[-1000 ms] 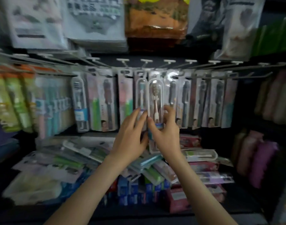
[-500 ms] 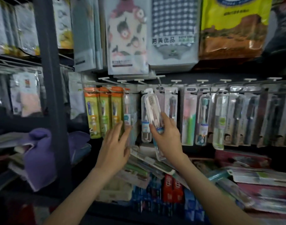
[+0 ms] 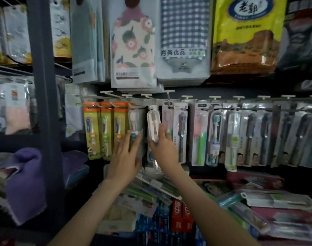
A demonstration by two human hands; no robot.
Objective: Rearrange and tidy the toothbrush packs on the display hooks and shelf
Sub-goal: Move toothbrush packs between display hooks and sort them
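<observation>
1. Clear toothbrush pack (image 3: 152,124): at the hook row, just right of the orange packs (image 3: 105,128). Long axis near vertical, brush head uppermost, top leaning slightly left.
2. Right hand (image 3: 163,148): grips the pack's lower half and is the nearer hand.
3. Left hand (image 3: 124,155): fingers straight, laid flat on the neighbouring hanging pack (image 3: 134,123), just left of the clear one.
4. Hook (image 3: 151,107): directly above the pack's top end. Whether the pack is threaded on it cannot be told.

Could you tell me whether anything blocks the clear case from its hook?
Nothing visible does. The clear case, held by the right hand, reaches up to the hook; the left hand touches the neighbouring pack.
</observation>
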